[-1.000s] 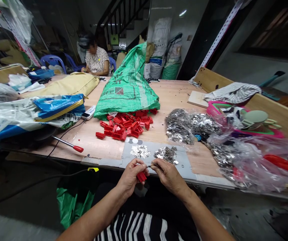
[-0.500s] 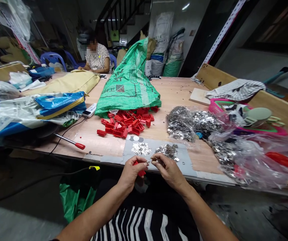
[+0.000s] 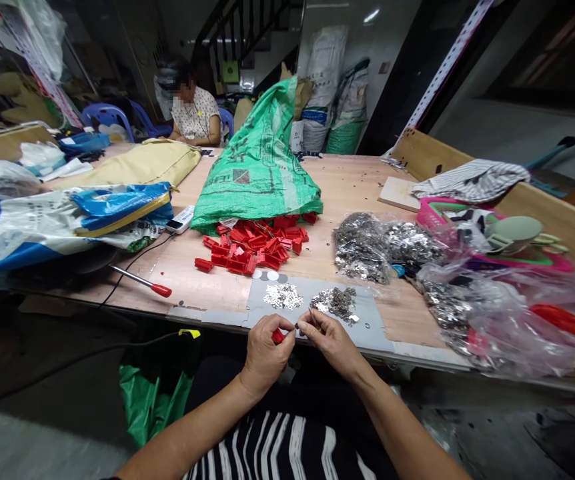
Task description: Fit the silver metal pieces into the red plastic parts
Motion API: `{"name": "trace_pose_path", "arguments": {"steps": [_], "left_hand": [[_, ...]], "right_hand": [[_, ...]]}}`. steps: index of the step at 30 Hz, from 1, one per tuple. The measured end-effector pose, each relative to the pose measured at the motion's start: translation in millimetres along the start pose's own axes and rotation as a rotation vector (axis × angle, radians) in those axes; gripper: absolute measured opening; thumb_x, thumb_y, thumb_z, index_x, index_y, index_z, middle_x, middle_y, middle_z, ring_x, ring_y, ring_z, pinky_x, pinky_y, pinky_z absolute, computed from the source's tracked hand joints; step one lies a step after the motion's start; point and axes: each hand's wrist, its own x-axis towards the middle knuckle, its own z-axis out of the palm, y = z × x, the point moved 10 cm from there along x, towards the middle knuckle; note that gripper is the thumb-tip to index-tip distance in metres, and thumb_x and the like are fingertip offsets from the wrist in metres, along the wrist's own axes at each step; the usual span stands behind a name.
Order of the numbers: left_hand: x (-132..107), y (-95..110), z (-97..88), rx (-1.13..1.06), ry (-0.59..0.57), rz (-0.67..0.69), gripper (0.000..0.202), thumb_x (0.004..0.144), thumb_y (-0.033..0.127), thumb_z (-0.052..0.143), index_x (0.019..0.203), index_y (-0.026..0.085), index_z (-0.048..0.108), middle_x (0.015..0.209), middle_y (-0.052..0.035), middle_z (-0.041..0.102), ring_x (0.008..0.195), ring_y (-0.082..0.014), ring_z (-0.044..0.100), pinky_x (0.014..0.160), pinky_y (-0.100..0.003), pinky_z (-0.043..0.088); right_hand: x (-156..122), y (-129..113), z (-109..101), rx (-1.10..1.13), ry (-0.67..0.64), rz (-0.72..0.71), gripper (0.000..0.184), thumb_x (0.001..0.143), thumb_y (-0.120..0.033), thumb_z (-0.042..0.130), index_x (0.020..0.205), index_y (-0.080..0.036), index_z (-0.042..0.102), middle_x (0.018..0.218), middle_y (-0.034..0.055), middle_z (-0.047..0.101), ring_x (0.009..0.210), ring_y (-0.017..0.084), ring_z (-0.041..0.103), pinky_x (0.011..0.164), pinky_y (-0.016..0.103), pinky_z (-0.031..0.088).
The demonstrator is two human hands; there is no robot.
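My left hand is closed round a red plastic part, mostly hidden by the fingers. Close beside it, the thumb and fingers of my right hand are pinched together; the small piece between them is too small to name. Both sets of fingertips nearly meet at the table's front edge. Just beyond lie a pile of flat shiny metal pieces and a pile of darker small metal pieces on a grey sheet. Farther off, many red plastic parts spill from a green woven sack.
Plastic bags of metal pieces and a pink basket stand at the right. On the left are a lever with a red grip, a white device and large bags. Another person sits across the table.
My left hand has turned, so less of the red part shows. The fingertips of both hands have come closer together. Things on the table have stayed put.
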Motion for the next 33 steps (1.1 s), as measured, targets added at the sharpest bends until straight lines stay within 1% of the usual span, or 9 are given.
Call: {"name": "trace_pose_path", "arguments": {"steps": [5, 9, 12, 15, 18, 21, 26, 29, 33], "left_hand": [[-2.5, 7.8, -2.3, 0.035, 0.039, 0.092, 0.010, 0.074, 0.010, 0.058, 0.072, 0.019, 0.062, 0.069, -0.0002, 0.064, 0.066, -0.0138, 0.058, 0.065, -0.025, 0.044], [-0.8, 0.4, 1.8, 0.007, -0.008, 0.045, 0.008, 0.076, 0.013, 0.059, 0.076, 0.019, 0.064, 0.073, -0.0006, 0.066, 0.070, -0.0145, 0.060, 0.069, -0.027, 0.045], [1.5, -13.9, 3.0, -0.138, -0.056, -0.097, 0.008, 0.077, 0.023, 0.064, 0.084, 0.020, 0.065, 0.079, -0.0014, 0.068, 0.076, -0.0152, 0.062, 0.073, -0.028, 0.047], [-0.2, -32.7, 7.6, -0.439, -0.107, -0.332, 0.019, 0.077, 0.036, 0.066, 0.084, 0.018, 0.062, 0.076, -0.0012, 0.065, 0.072, -0.0150, 0.062, 0.062, -0.025, 0.048], [-7.5, -43.6, 18.2, -0.822, -0.168, -0.559, 0.027, 0.075, 0.038, 0.070, 0.088, 0.018, 0.059, 0.080, -0.0019, 0.063, 0.075, -0.0159, 0.064, 0.055, -0.022, 0.047], [-14.0, -45.1, 22.4, -1.074, -0.217, -0.672, 0.033, 0.071, 0.029, 0.075, 0.097, 0.018, 0.058, 0.093, -0.0036, 0.064, 0.088, -0.0182, 0.066, 0.068, -0.027, 0.053], [-19.6, -51.5, 13.7, -1.172, -0.173, -0.697, 0.043, 0.068, 0.017, 0.078, 0.102, 0.020, 0.052, 0.099, -0.0034, 0.064, 0.103, -0.0216, 0.064, 0.088, -0.034, 0.050], [-19.3, -51.2, 9.5, -1.168, -0.139, -0.651, 0.039, 0.071, 0.021, 0.076, 0.098, 0.021, 0.048, 0.103, -0.0043, 0.065, 0.108, -0.0239, 0.063, 0.087, -0.034, 0.049], [-17.6, -44.3, 8.3, -1.146, -0.156, -0.577, 0.037, 0.073, 0.021, 0.075, 0.096, 0.021, 0.045, 0.109, -0.0073, 0.066, 0.107, -0.0225, 0.063, 0.081, -0.026, 0.047]], "right_hand": [[2.3, 7.6, 2.9, 0.025, -0.042, 0.033, 0.027, 0.086, -0.044, 0.055, 0.077, -0.019, 0.053, 0.064, -0.0049, 0.045, 0.055, 0.010, 0.037, 0.054, 0.023, 0.032], [6.4, -1.7, -5.3, -0.247, -0.028, -0.053, 0.024, 0.089, -0.038, 0.050, 0.075, -0.019, 0.054, 0.067, -0.0027, 0.051, 0.062, 0.013, 0.045, 0.060, 0.024, 0.035], [11.1, -6.6, -13.5, -0.606, -0.003, -0.070, 0.018, 0.089, -0.028, 0.048, 0.075, -0.020, 0.056, 0.069, -0.0013, 0.058, 0.064, 0.014, 0.051, 0.060, 0.024, 0.035], [17.6, -5.3, -17.8, -0.912, 0.004, -0.054, 0.014, 0.086, -0.021, 0.051, 0.075, -0.021, 0.059, 0.074, 0.0008, 0.064, 0.068, 0.016, 0.057, 0.061, 0.025, 0.036], [23.3, -1.7, -21.9, -1.004, 0.023, -0.035, 0.011, 0.084, -0.018, 0.055, 0.078, -0.021, 0.063, 0.080, 0.0036, 0.067, 0.073, 0.018, 0.061, 0.064, 0.026, 0.039], [23.4, -4.2, -31.5, -0.993, 0.099, -0.044, 0.011, 0.085, -0.020, 0.055, 0.089, -0.021, 0.065, 0.090, 0.0057, 0.068, 0.079, 0.019, 0.062, 0.068, 0.027, 0.041], [9.9, -6.7, -40.1, -0.924, 0.179, -0.040, 0.012, 0.087, -0.022, 0.050, 0.085, -0.022, 0.062, 0.086, 0.0026, 0.068, 0.077, 0.018, 0.062, 0.065, 0.027, 0.041], [2.5, -0.9, -27.7, -0.941, 0.147, -0.034, 0.009, 0.086, -0.026, 0.053, 0.084, -0.022, 0.060, 0.082, 0.0015, 0.067, 0.074, 0.018, 0.062, 0.064, 0.027, 0.040], [-0.6, 2.5, -13.0, -0.976, 0.161, -0.062, 0.006, 0.085, -0.027, 0.055, 0.086, -0.022, 0.058, 0.080, 0.0015, 0.066, 0.072, 0.017, 0.060, 0.062, 0.026, 0.039]]}}
